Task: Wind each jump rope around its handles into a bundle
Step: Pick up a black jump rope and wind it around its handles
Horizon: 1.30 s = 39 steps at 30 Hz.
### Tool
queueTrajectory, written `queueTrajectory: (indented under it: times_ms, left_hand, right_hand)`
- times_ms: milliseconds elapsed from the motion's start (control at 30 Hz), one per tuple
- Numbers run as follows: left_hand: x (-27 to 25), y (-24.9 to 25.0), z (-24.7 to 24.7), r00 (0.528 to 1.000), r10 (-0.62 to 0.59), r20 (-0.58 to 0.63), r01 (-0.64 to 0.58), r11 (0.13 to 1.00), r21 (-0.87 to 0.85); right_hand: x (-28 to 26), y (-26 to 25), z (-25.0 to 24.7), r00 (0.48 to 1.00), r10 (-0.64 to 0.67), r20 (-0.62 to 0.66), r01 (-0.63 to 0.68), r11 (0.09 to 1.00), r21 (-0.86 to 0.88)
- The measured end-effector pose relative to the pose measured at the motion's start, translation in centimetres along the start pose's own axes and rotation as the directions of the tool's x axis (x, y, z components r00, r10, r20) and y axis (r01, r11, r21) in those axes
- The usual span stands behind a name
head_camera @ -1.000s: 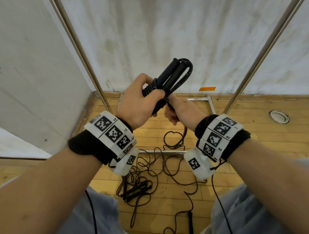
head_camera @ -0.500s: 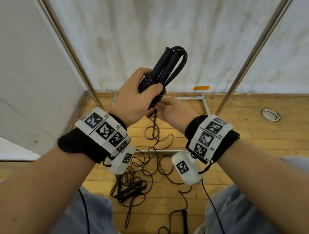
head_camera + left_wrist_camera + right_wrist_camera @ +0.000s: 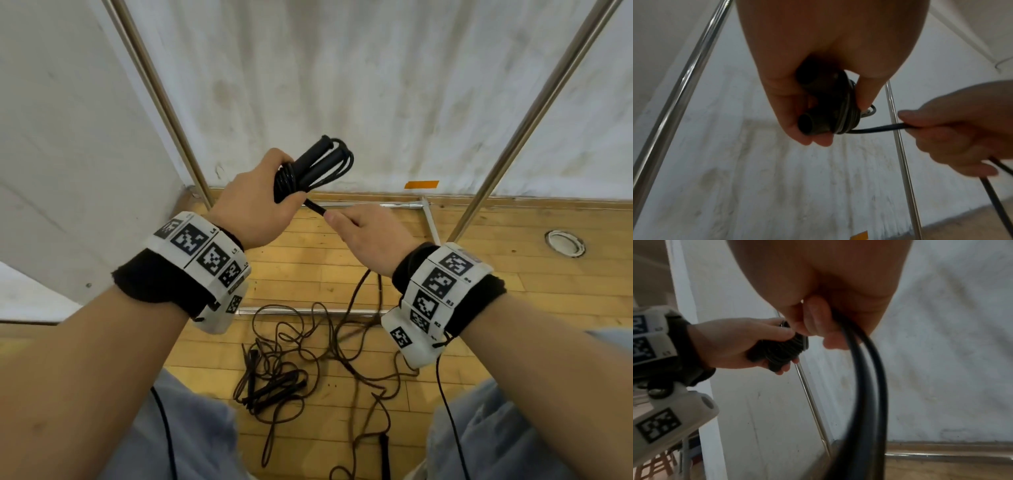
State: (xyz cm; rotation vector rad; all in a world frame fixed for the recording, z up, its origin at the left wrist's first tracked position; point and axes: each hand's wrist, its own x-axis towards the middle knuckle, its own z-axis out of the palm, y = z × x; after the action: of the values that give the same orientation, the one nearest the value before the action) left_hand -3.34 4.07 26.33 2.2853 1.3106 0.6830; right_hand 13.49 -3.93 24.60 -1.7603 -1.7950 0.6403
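Your left hand (image 3: 255, 209) is clamped on the paired handles (image 3: 317, 161); your right hand (image 3: 371, 236) pinches the rope (image 3: 875, 129) taut. Loosen either grip and the coils likely spring loose; the slack could snag the tangled rope (image 3: 274, 380) on the floor.

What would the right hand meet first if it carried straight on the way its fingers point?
Most likely the left hand and the wound handles it grips: the right hand points up-left along the taut rope towards them. Depth is unclear.

L hand (image 3: 255, 209) grips handles (image 3: 317, 164) — R hand (image 3: 368, 236) pinches rope (image 3: 315, 208).
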Motion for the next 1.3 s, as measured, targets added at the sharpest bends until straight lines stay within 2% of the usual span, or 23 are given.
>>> queueTrajectory:
  times_ms: [167, 267, 433, 567, 667, 833, 933, 1000, 1067, 1133, 1200, 1267, 1300]
  left_hand:
    - [0.1, -0.6, 1.2, 0.992, -0.074, 0.100, 0.049, 0.971, 0.233]
    - [-0.1, -0.7, 2.1, 0.971, -0.134, 0.197, 0.048, 0.919, 0.391]
    - [-1.0, 0.6, 3.6, 0.912, -0.026, 0.408, -0.142, 0.916, 0.376]
    - [-2.0, 1.4, 4.2, 0.884, 0.017, 0.467, -0.214, 0.904, 0.371]
    - [-2.2, 1.4, 4.2, 0.885, 0.030, 0.464, -0.222, 0.905, 0.364]
    - [-2.5, 2.2, 3.5, 0.890, 0.151, 0.431, -0.290, 0.916, 0.278]
    - [-2.8, 2.5, 3.1, 0.888, 0.192, 0.417, -0.307, 0.924, 0.227]
    - [-3.0, 2.7, 2.5, 0.893, 0.203, 0.401, -0.258, 0.962, 0.087]
    - [-3.1, 3.1, 1.7, 0.919, 0.201, 0.340, -0.175, 0.979, -0.108]
    - [-3.1, 3.6, 1.1, 0.949, 0.178, 0.262, -0.092, 0.947, -0.308]
    - [-2.9, 3.9, 0.9, 0.977, 0.110, 0.181, -0.009, 0.876, -0.482]
    - [-2.5, 3.9, 0.8, 0.995, 0.031, 0.094, 0.027, 0.827, -0.562]
    - [-2.3, 3.8, 0.7, 0.998, -0.007, 0.060, 0.040, 0.815, -0.578]
  right_hand:
    - [-0.6, -0.8, -0.5, 0.992, -0.072, 0.104, 0.089, 0.982, -0.167]
    - [-0.8, -1.0, -1.0, 0.987, -0.115, 0.113, 0.133, 0.976, -0.169]
    - [-0.1, -0.1, -2.3, 0.987, -0.148, -0.062, 0.129, 0.961, -0.246]
    - [0.2, 0.7, -2.5, 0.984, -0.144, -0.101, 0.099, 0.928, -0.360]
    - [0.4, 0.9, -2.8, 0.985, -0.145, -0.097, 0.105, 0.938, -0.330]
    - [1.0, 1.3, -3.3, 0.981, -0.141, -0.135, 0.094, 0.949, -0.302]
    - [1.1, 2.0, -3.8, 0.994, -0.068, -0.083, 0.043, 0.962, -0.269]
    - [1.0, 2.7, -4.2, 1.000, 0.001, -0.023, -0.003, 0.992, -0.124]
    - [0.8, 3.1, -4.3, 0.998, 0.031, 0.060, -0.032, 0.999, 0.015]
    - [0.8, 3.1, -3.8, 0.993, 0.084, 0.089, -0.087, 0.996, 0.034]
    - [0.6, 2.3, -2.5, 0.988, 0.104, 0.114, -0.114, 0.990, 0.083]
    - [0.2, 1.3, -1.1, 0.987, 0.097, 0.125, -0.121, 0.971, 0.205]
    - [0.2, 1.1, -0.5, 0.991, 0.102, 0.086, -0.120, 0.962, 0.247]
